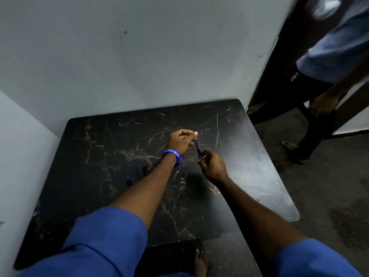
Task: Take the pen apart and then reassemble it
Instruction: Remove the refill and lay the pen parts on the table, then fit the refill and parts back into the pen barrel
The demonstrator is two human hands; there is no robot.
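Note:
Above the middle of the black marble table (99, 176), my left hand (180, 140) pinches the upper end of a thin blue pen refill (196, 143). My right hand (212, 165) grips a short dark pen barrel (199, 153) just below it. The refill's lower end meets the barrel's top; I cannot tell how far it sits inside. A blue wristband (172, 155) is on my left wrist. Other dark pen parts (144, 169) lie on the table left of my left forearm, with a further blue-tipped piece (128, 180) nearer me.
The table stands in a corner between two grey walls (139, 56). Another person (329, 76) in a light blue shirt stands at the right by a dark door frame (269, 76). My bare foot (201, 260) shows below the table's near edge.

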